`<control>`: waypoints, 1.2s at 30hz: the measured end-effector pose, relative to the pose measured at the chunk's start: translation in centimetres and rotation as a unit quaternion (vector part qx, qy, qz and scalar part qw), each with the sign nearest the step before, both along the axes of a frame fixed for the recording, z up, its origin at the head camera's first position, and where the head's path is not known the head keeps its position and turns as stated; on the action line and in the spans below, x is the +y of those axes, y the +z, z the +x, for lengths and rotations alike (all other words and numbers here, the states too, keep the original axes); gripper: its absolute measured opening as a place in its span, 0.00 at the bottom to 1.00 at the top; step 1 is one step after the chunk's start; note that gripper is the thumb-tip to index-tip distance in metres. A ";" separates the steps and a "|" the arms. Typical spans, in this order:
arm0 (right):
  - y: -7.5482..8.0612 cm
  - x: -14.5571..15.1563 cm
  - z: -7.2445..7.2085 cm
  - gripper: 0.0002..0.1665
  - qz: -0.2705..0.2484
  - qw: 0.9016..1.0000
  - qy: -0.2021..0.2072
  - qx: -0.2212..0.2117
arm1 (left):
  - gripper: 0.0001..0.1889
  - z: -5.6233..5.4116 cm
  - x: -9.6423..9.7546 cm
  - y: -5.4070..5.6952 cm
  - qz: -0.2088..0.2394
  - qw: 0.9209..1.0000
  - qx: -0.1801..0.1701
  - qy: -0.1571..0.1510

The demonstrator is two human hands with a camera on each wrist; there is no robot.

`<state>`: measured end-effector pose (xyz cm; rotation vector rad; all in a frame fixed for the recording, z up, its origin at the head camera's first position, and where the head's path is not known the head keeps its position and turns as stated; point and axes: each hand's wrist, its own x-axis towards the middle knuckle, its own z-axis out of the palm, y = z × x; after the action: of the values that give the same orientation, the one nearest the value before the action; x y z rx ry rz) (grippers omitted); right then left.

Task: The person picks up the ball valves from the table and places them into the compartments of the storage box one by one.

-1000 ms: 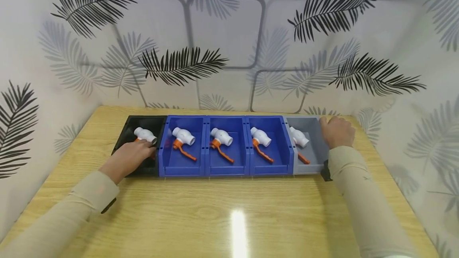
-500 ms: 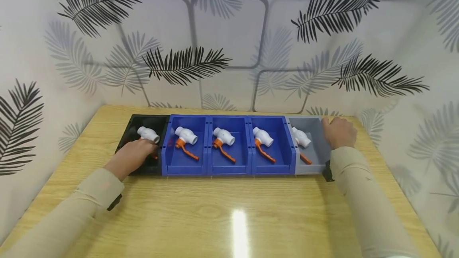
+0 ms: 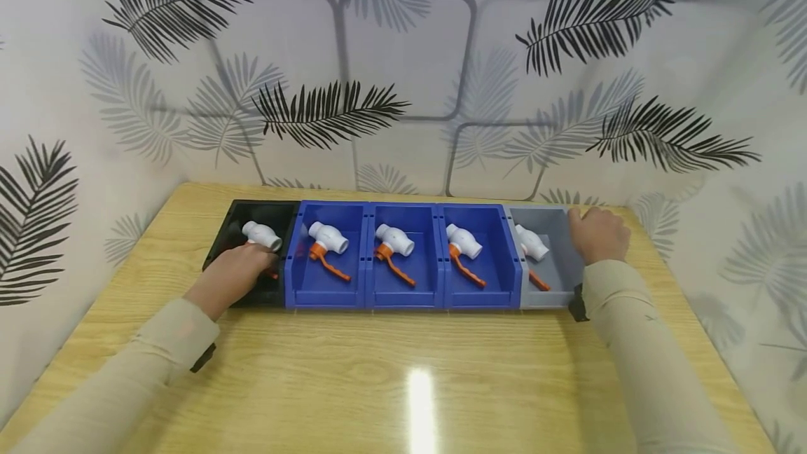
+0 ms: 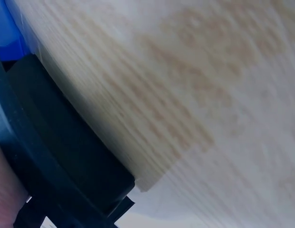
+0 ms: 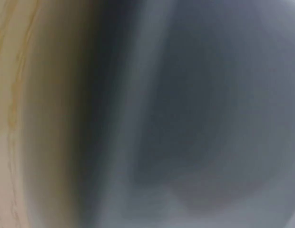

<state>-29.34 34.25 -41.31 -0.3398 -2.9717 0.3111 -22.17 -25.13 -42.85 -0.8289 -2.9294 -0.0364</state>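
Note:
My left hand reaches over the front left of the black bin. It lies across the orange handle of a white ball valve in that bin; the fingertips are hidden, so a grip cannot be made out. At the row's other end, my right hand is curled over the right wall of the grey bin and holds it. In this bin another white ball valve lies near the left wall. The right wrist view is blurred, showing grey bin surfaces close up; no fingers can be made out there.
Between the black and grey bins stand three blue bins, side by side. Each holds a white ball valve with an orange handle. The row stands on a wooden table, near the leaf-patterned wall behind it.
The bins sit slightly farther right in the head view, along with the wall behind them. Both hands keep the same places at the row's two ends.

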 end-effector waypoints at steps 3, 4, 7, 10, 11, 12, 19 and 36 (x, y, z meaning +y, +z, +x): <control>-0.1 -0.1 0.0 0.37 -0.002 1.000 0.002 0.004 | 0.07 0.4 -0.1 0.0 -0.003 1.000 0.015 0.000; -0.1 -0.1 0.0 0.37 -0.004 1.000 0.003 0.005 | 0.07 0.6 -0.1 0.0 -0.002 1.000 0.019 -0.002; -0.1 -0.1 0.0 0.37 -0.005 1.000 0.004 0.003 | 0.08 0.9 -0.3 0.0 -0.002 0.999 0.033 -0.009; -0.2 0.0 -0.1 0.36 -0.010 1.000 0.009 0.004 | 0.11 0.5 -0.3 0.1 0.000 1.000 0.002 -0.001; -0.2 0.0 -0.1 0.35 -0.013 1.000 0.012 0.006 | 0.13 0.2 -0.3 0.1 -0.001 1.000 -0.015 0.002; -0.2 0.1 -0.1 0.34 -0.018 1.000 0.016 0.011 | 0.15 0.0 -0.3 0.2 -0.002 0.999 -0.034 0.006; -0.4 0.6 0.3 0.23 -0.046 0.997 0.026 0.054 | 0.18 -0.6 -0.6 -0.3 0.018 0.999 -0.032 -0.037; 1.5 0.0 2.9 0.19 0.022 0.967 0.143 0.210 | 0.12 2.8 1.0 3.7 0.103 0.992 0.068 -0.017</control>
<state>-26.40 34.29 -39.76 0.1481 -2.5934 0.3014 -19.39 -24.11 -39.12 -0.8140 -2.7261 -0.2687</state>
